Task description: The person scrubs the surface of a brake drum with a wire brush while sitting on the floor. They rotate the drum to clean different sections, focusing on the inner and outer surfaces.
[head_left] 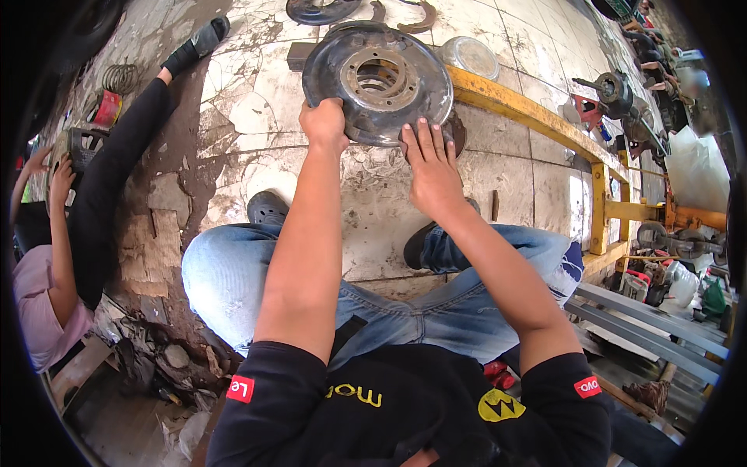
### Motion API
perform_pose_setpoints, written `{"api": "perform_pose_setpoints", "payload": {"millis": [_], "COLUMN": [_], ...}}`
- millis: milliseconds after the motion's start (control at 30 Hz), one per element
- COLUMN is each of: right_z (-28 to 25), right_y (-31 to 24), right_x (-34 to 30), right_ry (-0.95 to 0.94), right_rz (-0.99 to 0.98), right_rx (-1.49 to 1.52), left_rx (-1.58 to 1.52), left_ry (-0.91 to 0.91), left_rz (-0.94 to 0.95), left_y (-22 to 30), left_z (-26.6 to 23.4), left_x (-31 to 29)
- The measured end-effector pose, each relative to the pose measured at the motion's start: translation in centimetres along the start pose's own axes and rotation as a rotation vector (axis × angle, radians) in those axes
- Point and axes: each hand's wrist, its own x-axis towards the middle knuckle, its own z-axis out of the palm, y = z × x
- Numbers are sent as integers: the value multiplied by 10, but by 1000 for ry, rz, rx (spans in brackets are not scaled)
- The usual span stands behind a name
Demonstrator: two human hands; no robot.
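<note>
A round black brake backing plate [327, 74] with a bare-metal hub ring and bolt holes is tilted up in front of me. My left hand [323, 124] is closed on its lower left rim, thumb side pressed to the metal. Against the lower right rim lies my right hand [432, 167], its fingers stretched out flat. Something dark shows beside and between those fingers; I cannot make out what it is. Through the hub opening another ring shows behind, and the plate hides most of what lies there.
Ahead on the stained tile floor lie another black plate [323, 9], curved brake shoes [420, 19] and a round clear container [471, 58]. A yellow metal frame [537, 117] runs to the right. At left sits another person [47, 288], hands at a dark part, near a coil spring [120, 79].
</note>
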Motion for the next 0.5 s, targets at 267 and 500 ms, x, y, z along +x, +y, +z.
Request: {"api": "perform_pose_setpoints", "payload": {"millis": [267,500], "right_z": [1,-7], "right_y": [-15,-19], "right_x": [-4,3], "right_ry": [-18,-81], "right_rz": [68,137], "right_rx": [-14,-25], "left_rx": [4,3], "left_ry": [-25,-18], "left_rz": [-17,7], "left_y": [2,-5], "left_z": [-5,-6], "left_x": [-2,5]}}
